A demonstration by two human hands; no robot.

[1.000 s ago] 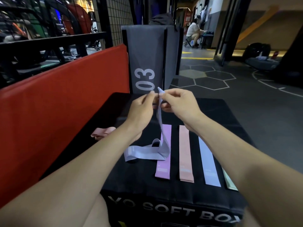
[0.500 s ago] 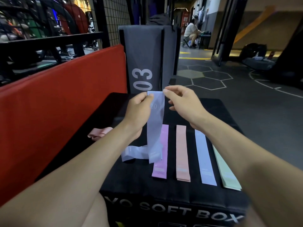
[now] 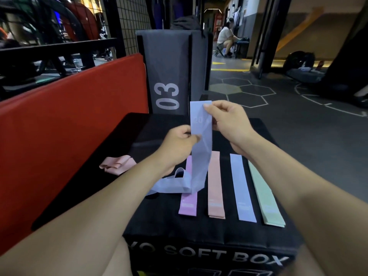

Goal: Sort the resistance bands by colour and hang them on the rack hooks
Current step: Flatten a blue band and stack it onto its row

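Head camera looks down at two bare arms over a black padded box [image 3: 163, 222] in the middle of the frame. A long soft blue-grey stretchy band [image 3: 200, 148] hangs up and down in the centre. The right hand [image 3: 229, 122] pinches its top edge with finger and thumb. The left hand [image 3: 177, 144] pinches the band's left side a bit lower down. The bottom of this band curls and lies on the box top.

Four flat bands lie side by side on the box, lower right of centre: a purple band [image 3: 187, 204], a peach-pink band [image 3: 215, 186], a light blue band [image 3: 242, 188] and a mint green band [image 3: 262, 194]. The hanging band partly covers the purple one. A crumpled pink band [image 3: 117, 165] sits at the left. A red mat [image 3: 69, 120] stands at the left, and a grey block marked 03 [image 3: 167, 72] stands at the top centre.
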